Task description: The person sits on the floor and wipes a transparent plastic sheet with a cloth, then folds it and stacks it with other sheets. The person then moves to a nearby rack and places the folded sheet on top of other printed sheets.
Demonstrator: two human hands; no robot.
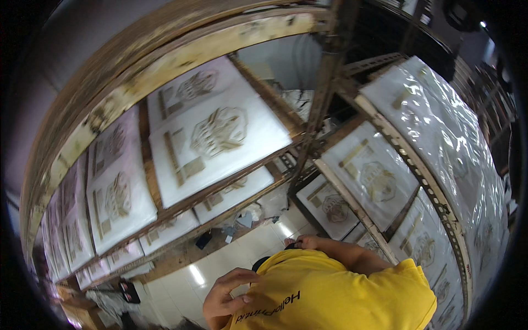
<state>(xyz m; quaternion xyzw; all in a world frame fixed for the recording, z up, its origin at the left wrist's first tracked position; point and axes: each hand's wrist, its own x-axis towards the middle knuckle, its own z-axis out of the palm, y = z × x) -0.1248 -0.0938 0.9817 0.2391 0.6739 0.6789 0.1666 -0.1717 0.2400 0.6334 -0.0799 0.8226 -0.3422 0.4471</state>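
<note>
My left hand [230,290] is raised at the front of my yellow shirt, thumb and fingers apart in a loose curve. Nothing shows in its grasp. At the dark waist of my clothes is my right hand [309,242], its fingers curled in; anything they hold is too small to make out. Ahead and left, a wooden rack shelf [144,157] carries printed white plastic sheets [220,135] with gold-brown emblems, lying flat and apart from both hands. More printed sheets [378,177] lie on the rack to the right, closer to my right arm.
A perforated metal rail [422,170] edges the right rack, where shiny clear film [434,115] covers the top sheets. An upright rusty post [320,93] stands between the racks. Scraps [242,221] lie under the left rack by the tiled floor [212,269]; a cardboard box [82,313] sits lower left.
</note>
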